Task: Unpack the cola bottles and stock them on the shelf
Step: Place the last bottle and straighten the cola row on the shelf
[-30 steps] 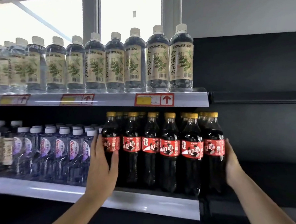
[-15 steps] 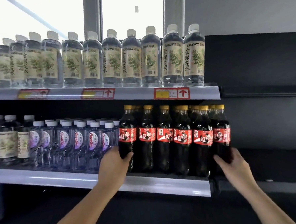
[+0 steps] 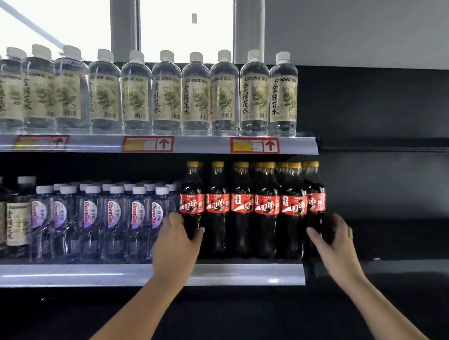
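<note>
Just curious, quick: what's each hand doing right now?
Left hand: holds the leftmost cola bottle.
Right hand: holds the rightmost cola bottle.

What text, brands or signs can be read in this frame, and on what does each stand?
"金银花水": beige labels of the herbal water bottles, upper shelf; the brand line above it is blurred.
"GanTen": purple-labelled water bottles, lower shelf.
"可口": red labels of the cola bottles; small print unreadable.
Red up-arrow: shelf price tags; their print is too small.
</note>
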Action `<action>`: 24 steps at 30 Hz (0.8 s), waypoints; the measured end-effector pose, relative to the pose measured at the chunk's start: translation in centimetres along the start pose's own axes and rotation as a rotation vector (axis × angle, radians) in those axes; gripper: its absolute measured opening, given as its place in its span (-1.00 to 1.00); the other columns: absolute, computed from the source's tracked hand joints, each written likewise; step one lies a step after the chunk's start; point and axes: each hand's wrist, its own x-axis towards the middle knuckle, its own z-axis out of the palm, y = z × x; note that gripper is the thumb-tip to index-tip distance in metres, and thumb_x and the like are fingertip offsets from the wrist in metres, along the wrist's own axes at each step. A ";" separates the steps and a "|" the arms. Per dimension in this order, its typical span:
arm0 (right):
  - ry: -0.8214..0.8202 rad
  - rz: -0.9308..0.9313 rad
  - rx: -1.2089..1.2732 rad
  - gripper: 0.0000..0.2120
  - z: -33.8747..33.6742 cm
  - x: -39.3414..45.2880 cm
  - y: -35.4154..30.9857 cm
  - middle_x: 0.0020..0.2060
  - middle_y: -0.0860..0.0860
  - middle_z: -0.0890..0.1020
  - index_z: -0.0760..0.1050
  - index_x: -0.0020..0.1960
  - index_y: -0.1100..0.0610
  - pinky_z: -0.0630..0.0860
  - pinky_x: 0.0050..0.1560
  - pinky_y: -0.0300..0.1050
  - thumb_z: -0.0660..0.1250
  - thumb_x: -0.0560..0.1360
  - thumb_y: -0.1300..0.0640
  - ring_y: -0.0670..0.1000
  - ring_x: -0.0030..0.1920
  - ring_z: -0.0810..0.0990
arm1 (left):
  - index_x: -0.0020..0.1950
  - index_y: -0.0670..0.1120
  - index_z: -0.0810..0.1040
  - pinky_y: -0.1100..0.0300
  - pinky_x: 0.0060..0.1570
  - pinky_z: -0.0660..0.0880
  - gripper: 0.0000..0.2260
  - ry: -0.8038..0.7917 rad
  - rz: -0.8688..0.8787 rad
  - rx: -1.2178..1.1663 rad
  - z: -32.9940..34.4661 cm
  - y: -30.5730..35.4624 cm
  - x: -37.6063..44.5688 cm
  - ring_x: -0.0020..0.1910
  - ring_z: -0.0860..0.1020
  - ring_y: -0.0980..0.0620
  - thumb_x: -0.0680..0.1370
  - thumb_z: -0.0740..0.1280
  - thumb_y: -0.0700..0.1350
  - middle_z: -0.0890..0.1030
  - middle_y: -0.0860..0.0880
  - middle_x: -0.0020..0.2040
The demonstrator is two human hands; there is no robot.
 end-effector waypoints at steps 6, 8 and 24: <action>-0.073 -0.008 -0.133 0.10 1.1 -0.3 0.1 0.59 0.01 0.12 -0.15 0.67 -0.08 0.54 0.30 0.17 0.48 0.41 -0.32 0.13 0.48 0.40 | 0.28 -0.01 0.52 0.05 0.13 0.57 -0.69 -0.039 0.666 0.245 2.1 3.6 -2.6 0.08 0.61 0.00 0.58 0.33 0.07 0.60 0.02 0.11; -0.082 0.025 -0.099 0.11 1.1 -0.1 0.1 0.60 0.04 0.12 -0.16 0.68 -0.03 0.52 0.24 0.11 0.50 0.42 -0.28 0.15 0.48 0.41 | 0.42 -0.02 0.48 -0.05 0.33 0.49 -0.57 -0.137 0.881 0.308 4.0 4.8 -3.7 0.31 0.56 -0.08 0.57 0.31 0.07 0.58 -0.03 0.31; -0.125 0.010 -0.118 -0.04 0.6 -1.6 0.1 0.61 0.04 0.14 -0.14 0.68 -0.05 0.50 0.04 -0.05 0.32 0.52 -0.35 0.14 0.41 0.49 | 0.65 -0.09 0.15 -0.08 0.57 -0.05 -0.38 -0.491 0.888 0.534 6.4 6.1 -6.2 0.65 0.09 -0.11 0.68 0.00 0.23 0.07 -0.10 0.67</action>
